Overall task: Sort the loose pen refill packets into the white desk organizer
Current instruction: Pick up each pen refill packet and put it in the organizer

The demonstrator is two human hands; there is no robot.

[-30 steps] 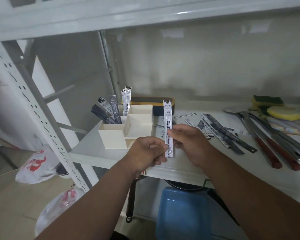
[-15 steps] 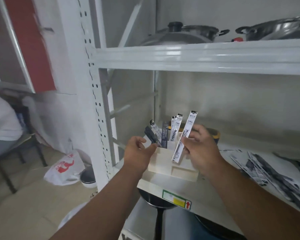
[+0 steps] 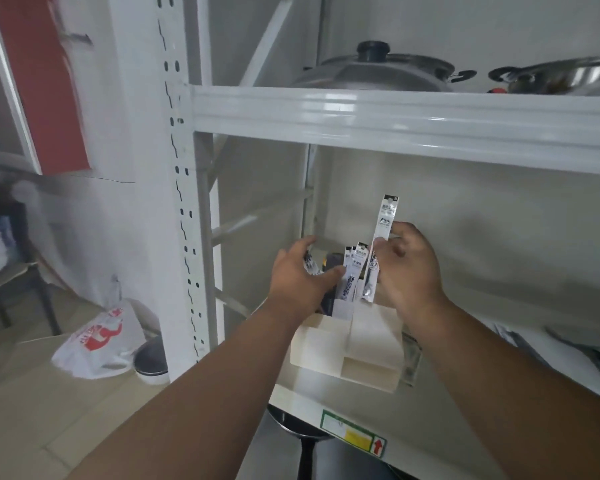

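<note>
The white desk organizer point(image 3: 347, 348) sits at the near left corner of the middle shelf point(image 3: 326, 403), and everything here is arranged around it. The right hand point(image 3: 407, 271) pinches one pen refill packet point(image 3: 380, 247) between thumb and fingertips, holding it nearly upright with its lower end just above the organizer's rear compartments, apparently so it can slide straight down rather than catch on a divider. The left hand point(image 3: 300, 277) reaches in from the organizer's left side, fingers loosely spread and touching the standing packets point(image 3: 352, 275) already in the back section; my guess is that it is steadying or parting them to make a gap, though I cannot tell whether it actually grips any. Those packets lean upright because the tall rear cell props them. The organizer's front compartments look empty. To the organizer's right, more loose items lie on the shelf, blurred at the frame edge. Above the organizer, the upper shelf carries a lidded pot point(image 3: 378, 71).
</note>
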